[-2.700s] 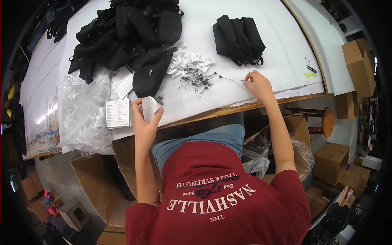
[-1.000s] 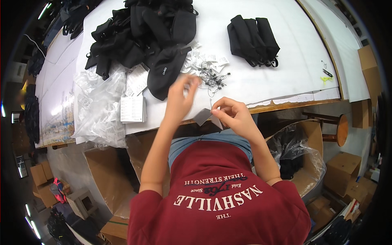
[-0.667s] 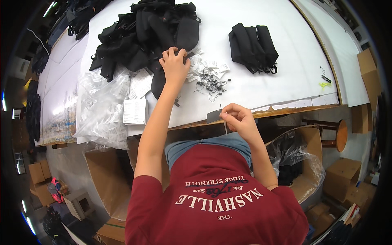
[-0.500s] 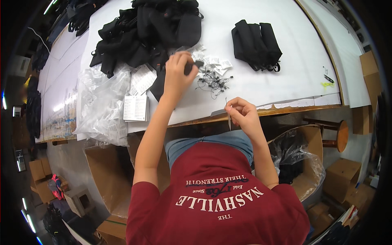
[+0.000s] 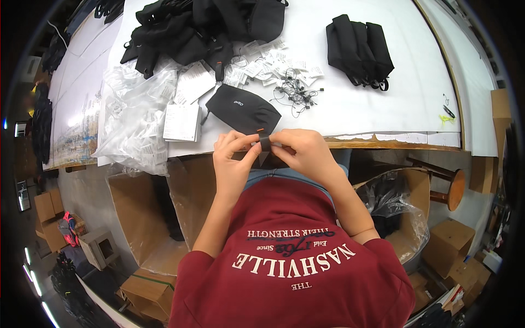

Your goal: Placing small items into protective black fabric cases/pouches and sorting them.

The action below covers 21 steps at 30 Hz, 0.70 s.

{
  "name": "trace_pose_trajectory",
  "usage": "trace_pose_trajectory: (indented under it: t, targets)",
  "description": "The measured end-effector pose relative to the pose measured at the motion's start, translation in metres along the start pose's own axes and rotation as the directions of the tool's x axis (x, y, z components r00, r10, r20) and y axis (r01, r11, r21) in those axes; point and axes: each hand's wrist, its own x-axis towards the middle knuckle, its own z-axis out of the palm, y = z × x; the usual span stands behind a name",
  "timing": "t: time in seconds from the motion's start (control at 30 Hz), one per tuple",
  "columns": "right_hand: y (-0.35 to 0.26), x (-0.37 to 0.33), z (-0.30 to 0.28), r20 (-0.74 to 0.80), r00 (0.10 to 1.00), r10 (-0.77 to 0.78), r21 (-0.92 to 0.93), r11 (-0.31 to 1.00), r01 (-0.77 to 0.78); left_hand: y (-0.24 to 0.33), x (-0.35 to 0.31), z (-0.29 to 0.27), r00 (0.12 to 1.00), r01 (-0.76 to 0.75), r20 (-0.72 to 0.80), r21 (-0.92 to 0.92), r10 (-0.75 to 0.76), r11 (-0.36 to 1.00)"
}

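A black fabric pouch [image 5: 243,112] with a small orange mark lies at the table's front edge. Its black strap loop [image 5: 265,144] hangs toward me, pinched from both sides. My left hand [image 5: 235,153] has thumb and forefinger closed on the loop's left side. On the other side, my right hand [image 5: 303,150] holds the loop with its fingers bent. A bit of pale tag shows just under the fingers; its string cannot be made out. Beyond the right hand lies a tangle of black tag strings [image 5: 298,93], beside scattered white tags [image 5: 257,65].
Black pouches are heaped [image 5: 186,38] at the back left, and folded black ones [image 5: 358,52] lie at the right. A clear plastic bag [image 5: 131,120] and a stack of white cards [image 5: 182,122] sit left. Small snips [image 5: 448,111] lie far right. Cartons [image 5: 145,218] and a wooden stool [image 5: 455,188] stand below.
My left hand has brought the pouch from the heap to the table's front edge. My right hand, earlier holding a tag by its string, has moved left to meet it at the strap loop.
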Motion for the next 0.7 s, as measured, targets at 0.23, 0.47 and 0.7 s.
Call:
trace_pose_trajectory:
  t: [0.23, 0.47, 0.7]
  targets:
    - [-0.009, -0.004, -0.007, 0.147, 0.941, 0.303, 0.485, 0.808, -0.336, -0.001, 0.001, 0.001, 0.988, -0.091, -0.147, -0.365, 0.039, 0.927]
    - [0.007, -0.012, -0.02, 0.157, 0.945, 0.286, 0.831, 0.478, -0.283, 0.015, -0.001, -0.014, 0.947, 0.315, 0.304, -0.825, -0.101, 0.47]
    - [-0.006, -0.008, -0.017, 0.183, 0.875, 0.449, 0.856, 0.365, -0.366, 0.033, -0.002, -0.003, 0.95, 0.302, 0.257, -0.61, -0.177, 0.733]
